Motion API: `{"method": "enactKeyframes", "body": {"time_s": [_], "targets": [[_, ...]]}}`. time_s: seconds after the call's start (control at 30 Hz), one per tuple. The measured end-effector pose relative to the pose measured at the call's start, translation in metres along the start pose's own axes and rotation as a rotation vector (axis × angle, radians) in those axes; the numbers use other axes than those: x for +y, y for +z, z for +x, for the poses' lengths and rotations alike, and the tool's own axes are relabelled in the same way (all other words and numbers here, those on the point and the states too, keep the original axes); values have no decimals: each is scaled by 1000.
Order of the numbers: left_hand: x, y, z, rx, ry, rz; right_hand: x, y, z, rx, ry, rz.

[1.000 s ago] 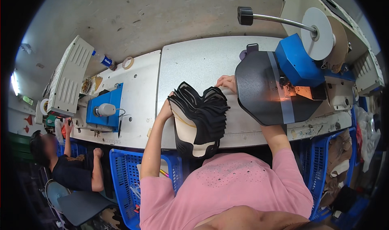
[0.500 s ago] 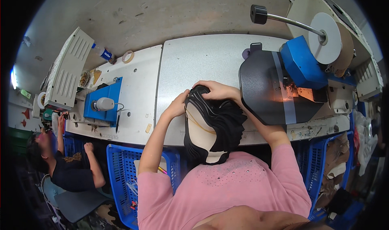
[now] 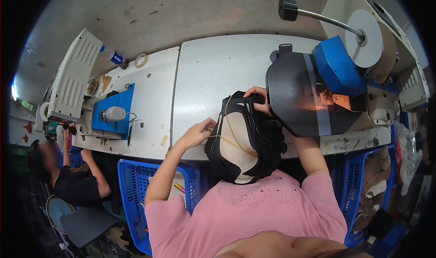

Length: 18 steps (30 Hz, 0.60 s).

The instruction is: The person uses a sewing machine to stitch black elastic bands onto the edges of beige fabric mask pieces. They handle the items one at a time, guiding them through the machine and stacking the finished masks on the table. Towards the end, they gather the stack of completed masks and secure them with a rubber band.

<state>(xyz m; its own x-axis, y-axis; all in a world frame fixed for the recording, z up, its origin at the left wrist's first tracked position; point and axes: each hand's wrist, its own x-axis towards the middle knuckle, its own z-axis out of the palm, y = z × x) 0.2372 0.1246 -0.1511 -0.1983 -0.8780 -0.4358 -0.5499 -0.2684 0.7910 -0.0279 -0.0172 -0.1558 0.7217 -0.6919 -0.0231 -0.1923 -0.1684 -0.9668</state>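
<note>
A thick stack of black shoe uppers (image 3: 272, 142) with a pale beige lining on its near face rests against my front at the table's edge. A thin yellow band (image 3: 235, 137) runs over that face in a V shape. My right hand (image 3: 260, 101) grips the stack's far end, with the thumb on the near side. My left hand (image 3: 200, 133) is beside the stack's left edge, fingers curled where one strand of the band ends; the exact contact at the fingertips is hard to make out.
At the right is a blue machine (image 3: 339, 67) with a black plate (image 3: 290, 94) and a lit work spot. Another blue machine (image 3: 111, 115) stands left. Blue baskets (image 3: 131, 190) flank me below the table. A tape roll (image 3: 141, 61) lies far left. A co-worker (image 3: 75, 181) sits left.
The stack has turned so that its pale face shows more. My left hand has come off its far end, down and left, and the band has gone from a curve to a V.
</note>
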Motion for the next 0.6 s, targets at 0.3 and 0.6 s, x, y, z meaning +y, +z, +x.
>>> {"method": "enactKeyframes", "body": {"time_s": [0.3, 0.6], "targets": [[-20, 38, -6, 277, 59, -468, -11, 5, -6, -3, -63, 166], [8, 28, 76, 293, -10, -577, -31, -4, -23, 224, -129, 6]]}}
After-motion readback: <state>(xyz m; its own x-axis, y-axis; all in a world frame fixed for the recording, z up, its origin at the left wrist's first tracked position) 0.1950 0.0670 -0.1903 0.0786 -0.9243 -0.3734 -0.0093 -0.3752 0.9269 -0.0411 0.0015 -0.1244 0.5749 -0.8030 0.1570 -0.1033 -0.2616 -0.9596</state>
